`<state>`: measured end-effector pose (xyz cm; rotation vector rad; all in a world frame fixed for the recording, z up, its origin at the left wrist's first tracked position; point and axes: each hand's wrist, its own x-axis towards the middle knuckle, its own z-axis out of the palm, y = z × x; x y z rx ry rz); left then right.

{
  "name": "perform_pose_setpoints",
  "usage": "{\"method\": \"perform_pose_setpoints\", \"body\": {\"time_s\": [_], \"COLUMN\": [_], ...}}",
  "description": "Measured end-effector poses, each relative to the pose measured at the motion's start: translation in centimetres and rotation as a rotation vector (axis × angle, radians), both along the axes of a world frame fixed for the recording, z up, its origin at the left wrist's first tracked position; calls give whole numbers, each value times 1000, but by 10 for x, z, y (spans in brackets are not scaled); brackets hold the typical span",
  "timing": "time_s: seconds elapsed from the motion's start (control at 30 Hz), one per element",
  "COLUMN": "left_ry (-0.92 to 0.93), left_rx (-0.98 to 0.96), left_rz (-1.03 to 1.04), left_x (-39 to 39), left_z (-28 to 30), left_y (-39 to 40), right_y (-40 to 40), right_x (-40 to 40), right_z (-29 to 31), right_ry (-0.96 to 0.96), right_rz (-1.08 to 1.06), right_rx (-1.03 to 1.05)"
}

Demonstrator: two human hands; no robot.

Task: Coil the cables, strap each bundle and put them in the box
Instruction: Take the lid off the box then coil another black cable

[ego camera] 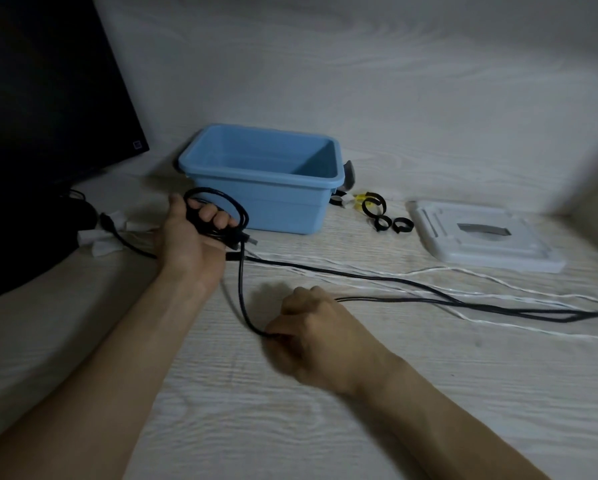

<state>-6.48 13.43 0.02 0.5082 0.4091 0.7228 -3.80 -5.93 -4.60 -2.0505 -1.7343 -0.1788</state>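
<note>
A: What could go wrong here?

B: The coil [217,216] gripped in the left hand [190,237], just in front of the blue box [262,178], could spring loose if the next loop is pulled too tight. The black cable [394,282] is pinched by the right hand [308,327], fingers curled on it, and its slack is crossed with a white cable [498,282] (a likely snag).

A: And what cannot be made out?

B: The cables' far ends are cut off at the right edge. The straps [380,213] beside the box are too small to be counted surely. The box's floor is partly hidden by its near wall.
</note>
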Motion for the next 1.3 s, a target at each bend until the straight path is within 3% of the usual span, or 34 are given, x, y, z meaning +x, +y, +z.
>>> {"method": "perform_pose_setpoints", "body": {"time_s": [0.13,0.23,0.33,0.4,0.5,0.7,0.8,0.93,1.17,1.3], "left_ry": [82,222,303,315,305,190,145,143,165,13], "left_rx": [165,613,1020,1163,1084,650,585,526,480,397], "left_rz": [58,28,-198,-419,-827,-1123,-1120,-1035,-1035,-1212], "left_x": [5,5,-3,-11,-17,-18,-17,-14,-13,-16], "left_z": [-7,-10,-9,-8,-9,-7,-8,-11,-6,-5], "left_y": [-5,-18,-29,-33,-41,-36,-38,-50,-50,-41], "right_y": [2,0,-2,-6,-13,-17,-20,-24,-23,-17], "right_x": [-6,-5,1,8,22,34,38,41,41,34], "right_z": [1,7,13,17,18,19,17,19,23,25], "right_ry": [-33,-44,31,102,234,584,759,1279,1534,1697], "right_rz": [87,95,-10,-135,-296,-433,-261,-52,62,147], "right_rx": [59,192,342,449,572,571,357,264,357,443]}}
